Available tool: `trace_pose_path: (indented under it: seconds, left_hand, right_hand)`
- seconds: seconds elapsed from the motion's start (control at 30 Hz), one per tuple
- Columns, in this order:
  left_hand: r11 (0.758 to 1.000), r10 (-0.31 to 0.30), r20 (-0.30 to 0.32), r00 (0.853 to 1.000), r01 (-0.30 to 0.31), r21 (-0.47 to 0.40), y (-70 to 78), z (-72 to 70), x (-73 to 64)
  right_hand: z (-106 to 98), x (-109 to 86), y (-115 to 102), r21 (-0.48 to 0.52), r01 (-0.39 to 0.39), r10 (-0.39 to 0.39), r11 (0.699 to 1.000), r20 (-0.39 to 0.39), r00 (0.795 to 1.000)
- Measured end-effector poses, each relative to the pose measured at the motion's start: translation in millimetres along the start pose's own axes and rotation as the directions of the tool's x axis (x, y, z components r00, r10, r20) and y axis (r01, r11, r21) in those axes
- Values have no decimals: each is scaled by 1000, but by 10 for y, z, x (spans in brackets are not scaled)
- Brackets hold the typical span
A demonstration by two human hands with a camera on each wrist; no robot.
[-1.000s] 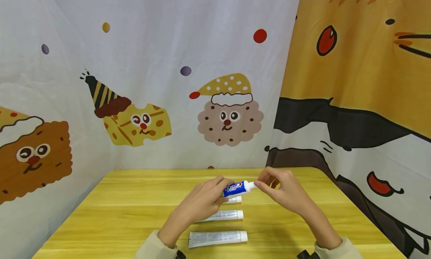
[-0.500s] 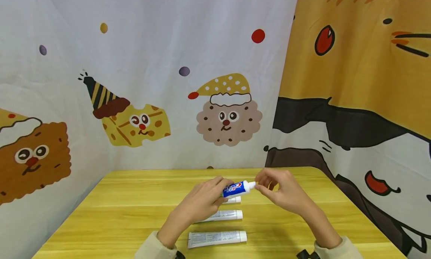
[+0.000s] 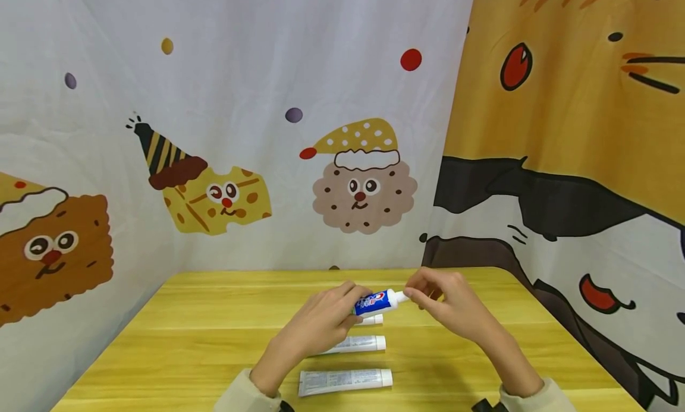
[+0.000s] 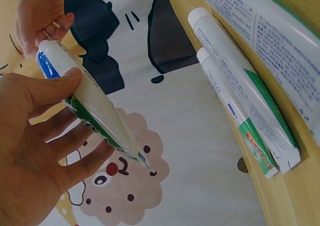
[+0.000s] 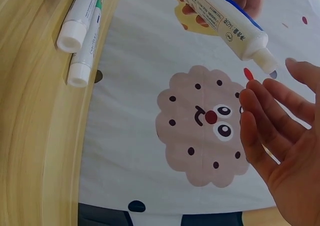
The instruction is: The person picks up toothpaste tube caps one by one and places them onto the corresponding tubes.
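Observation:
My left hand (image 3: 321, 317) holds a blue and white toothpaste tube (image 3: 373, 303) above the table, its capped end pointing right. In the left wrist view the thumb lies across the tube's upper side, and a green band runs along the tube below it. My right hand (image 3: 449, 305) is at the tube's white cap (image 5: 265, 61). The right wrist view shows its thumb and fingers loosely bent and spread around the cap's end, with a small gap to it.
Three more toothpaste tubes lie on the wooden table (image 3: 214, 340), caps to the right: a near one (image 3: 342, 381), a middle one (image 3: 361, 343) and a far one (image 3: 374, 320) partly hidden by the left hand. A cartoon-printed curtain (image 3: 241, 73) stands behind the table.
The right fingertips have drawn slightly off the cap and come back to its end. The left hand and its toothpaste tube stay almost still.

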State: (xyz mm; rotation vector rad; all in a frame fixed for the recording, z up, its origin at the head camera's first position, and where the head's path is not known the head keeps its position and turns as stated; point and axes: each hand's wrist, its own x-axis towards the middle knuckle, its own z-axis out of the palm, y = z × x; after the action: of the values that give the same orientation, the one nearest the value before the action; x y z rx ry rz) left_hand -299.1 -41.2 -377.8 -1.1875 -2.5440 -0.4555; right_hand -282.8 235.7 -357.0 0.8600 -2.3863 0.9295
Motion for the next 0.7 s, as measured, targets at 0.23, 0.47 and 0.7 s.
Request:
trace_pose_path:
  seconds: [0.23,0.47,0.7]
  left_hand:
    - [1000,-8,7,1000,8,7,13,-6,7]
    - [1000,0,-2,1000,0,5,24,-7,8]
    - [1000,-2,-6,1000,2,8,29,1,2]
  right_hand:
    - [20,-8,7,1,61,-61,998,14,998]
    - [24,-10,24,15,87,-87,996,30,996]
    - [25,-10,19,12,57,-58,998,39,998]
